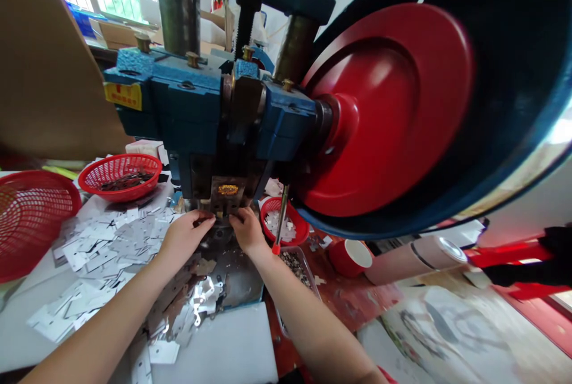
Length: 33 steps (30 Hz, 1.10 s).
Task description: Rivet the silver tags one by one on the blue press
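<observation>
Both hands are at the die (227,198) under the ram of a blue press (187,110). My left hand (190,234) is on the left of the die, thumb and forefinger pinched together at its edge. From the other side, my right hand (248,230) reaches in with its fingers curled and the tips close to the die. Whatever lies between the fingertips is too small and dark to make out. Just in front of the hands, shiny cut metal pieces (206,296) lie in a loose pile on the press bed (243,279).
Flat metal blanks (111,241) are heaped at left, near a red basket (120,194) of dark parts and another red basket (36,223). A small red basket (292,230) holds pale pieces. At right are a large red flywheel (402,110) and a red-and-white roll (351,257).
</observation>
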Each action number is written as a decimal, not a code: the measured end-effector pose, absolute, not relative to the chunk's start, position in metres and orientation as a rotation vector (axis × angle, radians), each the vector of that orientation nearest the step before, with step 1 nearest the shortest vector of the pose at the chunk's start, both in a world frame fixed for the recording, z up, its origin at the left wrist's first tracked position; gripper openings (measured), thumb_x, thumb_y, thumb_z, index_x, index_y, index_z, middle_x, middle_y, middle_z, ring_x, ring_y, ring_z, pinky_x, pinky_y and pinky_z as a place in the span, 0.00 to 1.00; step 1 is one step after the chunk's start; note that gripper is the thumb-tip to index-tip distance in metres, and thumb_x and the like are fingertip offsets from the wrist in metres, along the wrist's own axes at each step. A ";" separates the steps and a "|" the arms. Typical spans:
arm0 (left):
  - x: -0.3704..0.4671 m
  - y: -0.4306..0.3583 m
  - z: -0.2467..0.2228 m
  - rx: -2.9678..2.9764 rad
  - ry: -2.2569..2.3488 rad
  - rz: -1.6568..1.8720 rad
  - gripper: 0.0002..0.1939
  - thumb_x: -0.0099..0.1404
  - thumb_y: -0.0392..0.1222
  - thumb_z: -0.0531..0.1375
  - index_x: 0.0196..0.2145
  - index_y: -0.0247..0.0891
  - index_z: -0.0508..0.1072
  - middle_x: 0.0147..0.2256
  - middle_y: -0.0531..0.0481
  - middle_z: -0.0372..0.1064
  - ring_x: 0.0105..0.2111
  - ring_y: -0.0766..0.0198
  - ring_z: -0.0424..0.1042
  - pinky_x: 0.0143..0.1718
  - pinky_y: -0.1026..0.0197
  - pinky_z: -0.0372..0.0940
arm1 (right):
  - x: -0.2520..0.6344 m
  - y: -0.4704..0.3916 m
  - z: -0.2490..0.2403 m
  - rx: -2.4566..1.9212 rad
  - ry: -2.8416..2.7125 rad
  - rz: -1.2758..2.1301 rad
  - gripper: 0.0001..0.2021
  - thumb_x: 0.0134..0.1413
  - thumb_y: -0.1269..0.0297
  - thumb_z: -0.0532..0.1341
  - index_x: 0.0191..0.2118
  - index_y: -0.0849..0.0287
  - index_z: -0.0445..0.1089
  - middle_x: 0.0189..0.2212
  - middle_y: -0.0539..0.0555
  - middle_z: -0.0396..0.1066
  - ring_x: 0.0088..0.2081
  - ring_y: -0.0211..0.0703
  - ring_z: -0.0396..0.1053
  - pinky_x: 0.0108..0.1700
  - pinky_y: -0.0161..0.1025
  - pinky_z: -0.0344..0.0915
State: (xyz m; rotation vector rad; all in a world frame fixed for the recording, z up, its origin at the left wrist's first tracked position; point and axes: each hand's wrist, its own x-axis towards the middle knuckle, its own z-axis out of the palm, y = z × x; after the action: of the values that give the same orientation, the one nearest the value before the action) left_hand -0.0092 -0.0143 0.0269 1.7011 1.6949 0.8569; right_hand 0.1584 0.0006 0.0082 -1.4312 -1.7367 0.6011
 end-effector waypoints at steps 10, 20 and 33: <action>-0.008 -0.006 0.014 1.835 1.734 0.894 0.15 0.58 0.50 0.55 0.34 0.42 0.76 0.38 0.48 0.75 0.42 0.53 0.72 0.45 0.56 0.63 | 0.168 -0.028 0.022 -1.455 -2.177 0.132 0.17 0.55 0.71 0.56 0.45 0.44 0.74 0.37 0.52 0.67 0.39 0.44 0.62 0.43 0.42 0.58; -0.010 0.005 0.003 1.886 1.606 0.915 0.16 0.58 0.49 0.55 0.36 0.38 0.76 0.38 0.46 0.73 0.42 0.55 0.70 0.47 0.56 0.63 | 0.162 -0.027 0.034 -1.392 -2.393 -0.071 0.11 0.55 0.68 0.56 0.40 0.50 0.74 0.35 0.54 0.68 0.39 0.48 0.61 0.46 0.47 0.57; -0.076 -0.045 0.019 1.822 1.794 0.852 0.19 0.61 0.57 0.53 0.39 0.42 0.73 0.43 0.48 0.69 0.42 0.56 0.69 0.42 0.57 0.64 | 0.220 -0.087 0.013 -1.296 -1.284 0.885 0.27 0.64 0.48 0.40 0.45 0.58 0.70 0.35 0.56 0.73 0.38 0.45 0.70 0.42 0.39 0.66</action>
State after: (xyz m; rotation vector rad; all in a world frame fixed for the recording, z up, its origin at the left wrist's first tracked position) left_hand -0.0758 -0.0453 0.0188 1.8217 1.7936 0.8524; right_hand 0.2204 -0.0865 0.0133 -1.2964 -1.2840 0.8848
